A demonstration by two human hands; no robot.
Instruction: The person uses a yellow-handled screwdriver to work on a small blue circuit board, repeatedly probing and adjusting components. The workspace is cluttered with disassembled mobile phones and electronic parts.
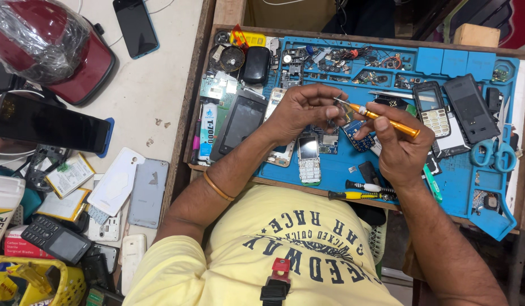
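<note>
Across the wooden bench lies a blue work mat (461, 187) whose moulded top compartments (353, 62) hold small screws, wires and loose circuit parts; a plain square pocket (444, 59) to their right looks bare. On the mat rest a dark touchscreen phone (240, 122), a small keypad phone (309, 156), a grey keypad handset (431, 107) with its black back cover (471, 107) beside it, blue-handled scissors (495, 153), and a yellow-handled screwdriver (356, 195) near the front edge. Over the middle of the mat, the right hand (401, 150) is wrapped firmly round an orange precision screwdriver (384, 119), slim and metallic, its silver tip pointing left. The left hand (302, 110) has its fingertips pinched together at that tip; whatever small part they pinch is too tiny to tell. To the left, on the pale table (160, 85), lie phone covers (129, 184) and a plastic-wrapped red helmet (44, 45).
</note>
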